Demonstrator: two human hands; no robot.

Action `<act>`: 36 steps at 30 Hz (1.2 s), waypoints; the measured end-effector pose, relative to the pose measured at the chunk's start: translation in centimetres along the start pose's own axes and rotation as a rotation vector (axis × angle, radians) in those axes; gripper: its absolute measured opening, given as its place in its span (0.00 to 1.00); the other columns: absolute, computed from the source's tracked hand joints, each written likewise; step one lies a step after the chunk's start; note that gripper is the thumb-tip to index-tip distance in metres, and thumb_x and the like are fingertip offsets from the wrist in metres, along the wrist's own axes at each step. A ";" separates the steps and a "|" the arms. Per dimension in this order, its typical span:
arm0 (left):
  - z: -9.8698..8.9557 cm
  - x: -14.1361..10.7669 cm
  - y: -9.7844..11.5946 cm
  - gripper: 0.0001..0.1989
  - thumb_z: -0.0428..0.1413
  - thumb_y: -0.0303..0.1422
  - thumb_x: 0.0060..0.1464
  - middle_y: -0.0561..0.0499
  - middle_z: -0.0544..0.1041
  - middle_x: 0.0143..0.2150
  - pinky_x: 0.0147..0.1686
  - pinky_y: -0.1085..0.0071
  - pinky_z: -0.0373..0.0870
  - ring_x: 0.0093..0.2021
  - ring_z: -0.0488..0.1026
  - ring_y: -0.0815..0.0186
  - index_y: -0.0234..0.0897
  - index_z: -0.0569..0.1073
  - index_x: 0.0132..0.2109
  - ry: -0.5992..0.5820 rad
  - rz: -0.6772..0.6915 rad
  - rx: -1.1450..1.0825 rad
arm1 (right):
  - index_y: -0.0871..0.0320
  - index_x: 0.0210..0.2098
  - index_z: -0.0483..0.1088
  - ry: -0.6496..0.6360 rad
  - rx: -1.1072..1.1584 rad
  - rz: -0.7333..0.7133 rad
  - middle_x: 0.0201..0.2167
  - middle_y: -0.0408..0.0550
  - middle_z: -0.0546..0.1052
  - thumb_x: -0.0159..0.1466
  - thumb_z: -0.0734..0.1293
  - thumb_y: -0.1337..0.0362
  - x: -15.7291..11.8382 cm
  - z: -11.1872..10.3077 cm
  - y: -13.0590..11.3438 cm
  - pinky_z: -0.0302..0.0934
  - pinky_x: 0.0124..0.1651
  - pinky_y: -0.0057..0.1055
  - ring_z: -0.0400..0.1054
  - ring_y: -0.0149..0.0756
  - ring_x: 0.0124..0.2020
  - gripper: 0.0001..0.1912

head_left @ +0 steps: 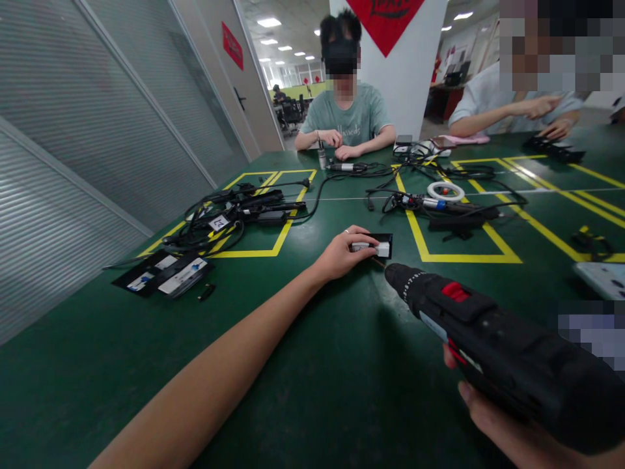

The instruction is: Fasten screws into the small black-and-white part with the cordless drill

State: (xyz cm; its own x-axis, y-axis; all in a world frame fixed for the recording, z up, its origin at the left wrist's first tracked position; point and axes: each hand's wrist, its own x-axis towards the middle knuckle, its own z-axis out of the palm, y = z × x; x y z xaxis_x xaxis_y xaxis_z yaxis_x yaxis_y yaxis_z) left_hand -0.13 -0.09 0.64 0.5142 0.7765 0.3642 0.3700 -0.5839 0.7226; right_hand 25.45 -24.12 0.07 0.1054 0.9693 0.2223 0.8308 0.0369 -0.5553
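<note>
My right hand (493, 417) is wrapped around the handle of a black cordless drill (493, 332) with red switches, its body largely hiding that hand. The drill's thin bit (377, 261) points away from me and reaches the near edge of a small black piece with a white block (383, 249) on the green table. Whether the bit touches it I cannot tell. My left hand (344, 253) lies over the left part of this piece, thumb in front and fingers behind, gripping it against the tabletop.
The green table (312, 365) carries yellow tape outlines. Tangled black cables (229, 215) and flat black-and-white pieces (178, 273) lie left. More cables and a white tape roll (445, 191) lie right of centre. Two people (344, 117) sit across the table.
</note>
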 end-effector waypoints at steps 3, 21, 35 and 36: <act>0.0 0.0 0.0 0.13 0.55 0.39 0.52 0.46 0.68 0.48 0.54 0.64 0.62 0.50 0.66 0.63 0.40 0.76 0.43 -0.002 0.007 -0.002 | 0.38 0.43 0.72 0.018 -0.032 -0.008 0.43 0.39 0.77 0.51 0.69 0.49 0.1 -0.4 -0.3 0.41 0.64 0.53 0.67 0.52 0.49 0.19; 0.0 -0.1 0.1 0.15 0.55 0.41 0.52 0.46 0.67 0.50 0.51 0.65 0.66 0.50 0.67 0.63 0.39 0.75 0.43 -0.008 -0.026 -0.004 | 0.50 0.50 0.65 -0.088 0.123 -0.015 0.37 0.45 0.79 0.55 0.65 0.61 1.4 -0.1 -3.0 0.72 0.40 0.31 0.75 0.42 0.38 0.23; 0.0 -0.1 0.1 0.14 0.55 0.41 0.52 0.46 0.67 0.49 0.49 0.66 0.66 0.50 0.67 0.63 0.39 0.75 0.43 -0.010 -0.027 -0.007 | 0.55 0.47 0.68 -0.175 0.090 -0.091 0.47 0.48 0.71 0.65 0.63 0.60 1.4 -1.0 -2.7 0.66 0.42 0.36 0.68 0.37 0.42 0.12; 0.0 -0.1 0.1 0.14 0.55 0.41 0.52 0.46 0.67 0.49 0.49 0.66 0.66 0.50 0.67 0.63 0.39 0.75 0.43 -0.011 -0.029 -0.009 | 0.56 0.47 0.67 -0.182 0.088 -0.092 0.47 0.48 0.71 0.65 0.63 0.60 1.4 -1.0 -2.7 0.66 0.42 0.37 0.68 0.37 0.42 0.13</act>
State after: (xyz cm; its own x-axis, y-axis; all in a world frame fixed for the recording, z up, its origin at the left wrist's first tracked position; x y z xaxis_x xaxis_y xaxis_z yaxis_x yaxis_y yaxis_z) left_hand -0.16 -0.23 0.72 0.5120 0.7906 0.3359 0.3784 -0.5587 0.7380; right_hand 23.87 -23.08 2.68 -0.0762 0.9884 0.1314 0.7805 0.1411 -0.6091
